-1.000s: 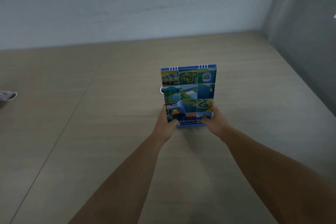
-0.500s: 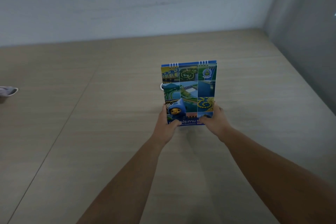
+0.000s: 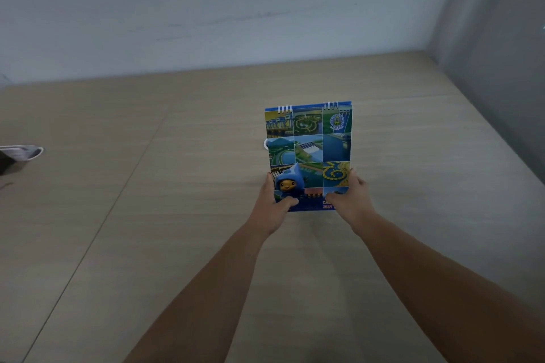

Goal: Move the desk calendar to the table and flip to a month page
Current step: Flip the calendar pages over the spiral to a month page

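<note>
The desk calendar (image 3: 309, 144) stands upright on the light wooden table (image 3: 147, 244), its cover facing me: a grid of blue and green aerial photos, a blue-hooded cartoon figure at the lower left, white spiral rings along the top. My left hand (image 3: 272, 203) grips its lower left corner, thumb on the cover. My right hand (image 3: 351, 200) grips the lower right corner the same way. The bottom lettering is partly hidden by my thumbs.
A pale wall (image 3: 236, 9) runs along the table's far edge and a grey wall (image 3: 501, 68) closes the right side. A grey and white object (image 3: 22, 153) lies at the far left edge. A small white ring (image 3: 266, 144) peeks out behind the calendar's left side.
The calendar has shifted slightly away from me and stands a little more upright. Both hands keep their hold on its lower corners.
</note>
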Action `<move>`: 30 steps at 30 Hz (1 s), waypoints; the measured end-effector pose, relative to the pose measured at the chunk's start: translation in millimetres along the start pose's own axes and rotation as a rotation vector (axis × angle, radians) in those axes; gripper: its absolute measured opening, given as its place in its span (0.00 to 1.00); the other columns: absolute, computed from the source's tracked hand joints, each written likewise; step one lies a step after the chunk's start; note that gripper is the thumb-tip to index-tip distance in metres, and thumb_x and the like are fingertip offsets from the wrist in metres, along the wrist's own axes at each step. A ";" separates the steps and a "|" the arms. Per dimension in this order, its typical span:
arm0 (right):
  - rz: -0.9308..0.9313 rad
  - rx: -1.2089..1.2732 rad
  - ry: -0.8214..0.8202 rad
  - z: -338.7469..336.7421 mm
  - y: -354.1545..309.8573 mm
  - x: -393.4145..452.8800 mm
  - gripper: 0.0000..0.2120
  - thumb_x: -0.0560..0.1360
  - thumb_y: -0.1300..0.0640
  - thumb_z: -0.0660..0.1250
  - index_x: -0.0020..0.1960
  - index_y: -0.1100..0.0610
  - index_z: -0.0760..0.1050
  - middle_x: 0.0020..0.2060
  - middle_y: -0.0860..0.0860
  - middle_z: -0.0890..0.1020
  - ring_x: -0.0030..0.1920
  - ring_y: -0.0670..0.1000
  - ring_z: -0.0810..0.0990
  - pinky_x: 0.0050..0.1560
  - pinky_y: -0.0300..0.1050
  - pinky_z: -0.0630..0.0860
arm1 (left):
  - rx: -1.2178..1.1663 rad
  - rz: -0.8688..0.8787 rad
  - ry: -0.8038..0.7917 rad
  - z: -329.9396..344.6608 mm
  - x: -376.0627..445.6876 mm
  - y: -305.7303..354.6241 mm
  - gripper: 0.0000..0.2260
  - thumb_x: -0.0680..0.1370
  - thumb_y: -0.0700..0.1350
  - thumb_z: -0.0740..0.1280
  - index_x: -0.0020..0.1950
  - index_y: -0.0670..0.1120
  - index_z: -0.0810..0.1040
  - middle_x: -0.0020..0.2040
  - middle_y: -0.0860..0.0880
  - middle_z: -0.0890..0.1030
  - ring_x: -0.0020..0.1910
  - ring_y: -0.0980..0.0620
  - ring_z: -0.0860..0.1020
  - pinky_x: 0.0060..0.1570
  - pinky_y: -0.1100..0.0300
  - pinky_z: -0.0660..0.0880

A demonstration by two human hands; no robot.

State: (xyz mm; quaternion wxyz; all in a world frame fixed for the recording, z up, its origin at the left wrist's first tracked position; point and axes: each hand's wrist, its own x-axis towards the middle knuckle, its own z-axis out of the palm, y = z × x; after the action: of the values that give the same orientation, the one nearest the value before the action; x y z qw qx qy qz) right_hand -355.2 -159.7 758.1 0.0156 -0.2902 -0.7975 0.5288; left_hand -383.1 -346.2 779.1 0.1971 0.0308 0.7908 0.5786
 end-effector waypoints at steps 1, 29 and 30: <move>-0.014 -0.007 0.008 -0.7 -1.2 -2.3 0.37 0.67 0.58 0.72 0.73 0.56 0.62 0.66 0.56 0.66 0.63 0.58 0.74 0.62 0.56 0.75 | 0.031 -0.005 0.013 -0.8 0.7 -3.2 0.39 0.74 0.45 0.71 0.80 0.52 0.54 0.73 0.56 0.64 0.71 0.55 0.64 0.69 0.55 0.66; -0.142 0.162 -0.001 -92.0 -184.7 43.5 0.09 0.75 0.62 0.65 0.51 0.55 0.82 0.33 0.54 0.76 0.29 0.50 0.67 0.32 0.39 0.63 | -0.050 0.021 0.227 -47.9 58.7 148.5 0.10 0.79 0.49 0.63 0.54 0.47 0.81 0.49 0.47 0.81 0.49 0.47 0.76 0.43 0.58 0.69; -0.112 0.143 -0.009 -88.2 -178.9 39.5 0.07 0.76 0.61 0.64 0.49 0.54 0.81 0.31 0.52 0.74 0.27 0.49 0.66 0.30 0.39 0.62 | -0.049 0.029 0.222 -43.6 57.1 140.8 0.12 0.80 0.50 0.63 0.58 0.47 0.81 0.50 0.48 0.81 0.49 0.48 0.77 0.44 0.59 0.70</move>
State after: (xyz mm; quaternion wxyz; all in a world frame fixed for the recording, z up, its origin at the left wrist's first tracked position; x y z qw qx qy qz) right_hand -438.6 -115.9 938.2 0.0625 -0.2409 -0.7726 0.5840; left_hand -476.1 -323.4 904.9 0.1007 -0.0270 0.7929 0.6004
